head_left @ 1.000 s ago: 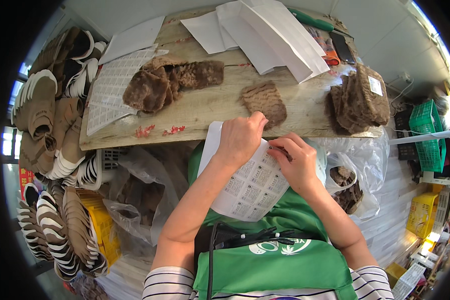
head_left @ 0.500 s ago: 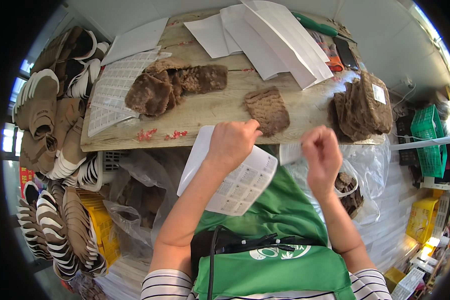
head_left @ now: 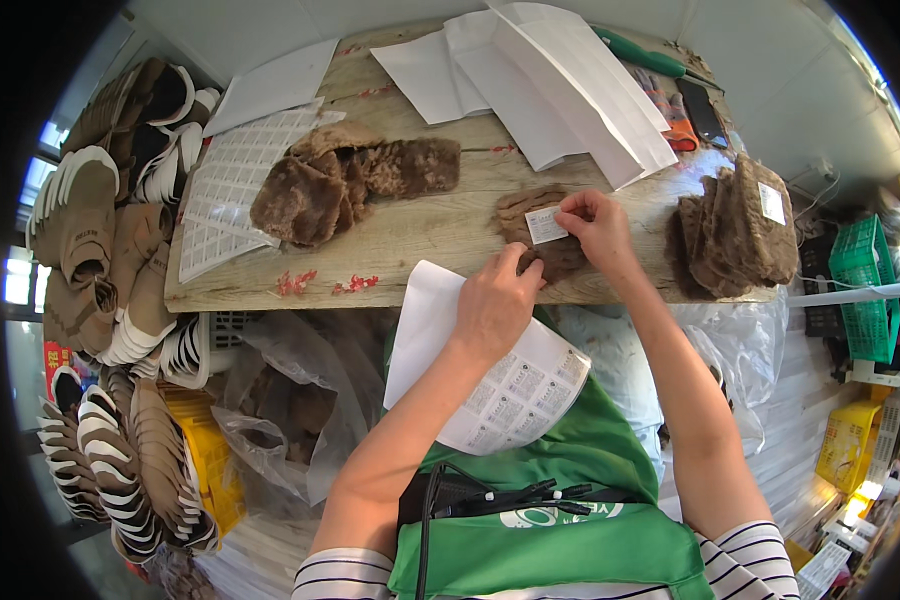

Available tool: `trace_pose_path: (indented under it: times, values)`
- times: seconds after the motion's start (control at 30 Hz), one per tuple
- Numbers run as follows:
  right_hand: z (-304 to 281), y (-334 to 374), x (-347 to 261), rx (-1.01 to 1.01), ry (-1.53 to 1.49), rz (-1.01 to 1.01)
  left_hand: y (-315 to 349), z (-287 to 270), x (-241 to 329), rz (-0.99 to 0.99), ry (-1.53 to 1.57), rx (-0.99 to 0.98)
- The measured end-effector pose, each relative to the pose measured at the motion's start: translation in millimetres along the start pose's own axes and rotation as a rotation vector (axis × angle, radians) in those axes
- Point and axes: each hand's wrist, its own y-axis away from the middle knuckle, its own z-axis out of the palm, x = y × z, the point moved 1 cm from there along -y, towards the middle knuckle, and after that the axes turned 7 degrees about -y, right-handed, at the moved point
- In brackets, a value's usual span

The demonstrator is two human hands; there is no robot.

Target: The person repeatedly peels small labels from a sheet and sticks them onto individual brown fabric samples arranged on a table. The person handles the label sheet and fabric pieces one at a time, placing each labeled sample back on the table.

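A small white label point(head_left: 546, 225) lies over a brown fuzzy fabric piece point(head_left: 562, 264) at the table's front edge. My right hand point(head_left: 596, 225) pinches the label's right end between thumb and fingers. Beside it, my left hand point(head_left: 497, 295) is closed on a sheet of labels point(head_left: 520, 395), which hangs below the table edge in front of the green apron. Its fingertips touch the lower left edge of the fabric piece. Both hands hide parts of that piece. To the right stands a stack of similar brown pieces point(head_left: 735, 230), with a white label on its outer face.
Loose brown pieces point(head_left: 315, 190) and more label sheets point(head_left: 230, 190) lie on the table's left. White papers point(head_left: 560, 90), a green-handled tool point(head_left: 640, 52) and a phone point(head_left: 703, 112) are at the back. Shoes point(head_left: 100, 240) are piled left; a plastic bag point(head_left: 280, 400) hangs below.
My right hand has moved left and up to the fabric piece, where the white label now shows. My left hand and the label sheet have shifted slightly right.
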Motion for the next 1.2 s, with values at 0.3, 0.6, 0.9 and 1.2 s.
trace_pose_path:
  times: [0.3,0.6,0.9,1.2]
  values:
    - [4.7,-1.4,-2.0,0.095,0.139,-0.046,-5.9,-3.7,2.1,-0.044,0.063,-0.079]
    - [8.9,-2.1,-15.6,0.081,0.325,-0.089,-19.9,-6.8,-0.5,-0.079,0.041,-0.223]
    - [9.1,-1.4,-37.0,0.122,0.813,-0.164,-22.3,-11.7,-6.1,-0.055,0.019,-0.253]
    - [0.4,19.1,-42.0,0.155,0.427,0.054,-8.5,-6.2,-2.8,0.014,0.069,-0.024]
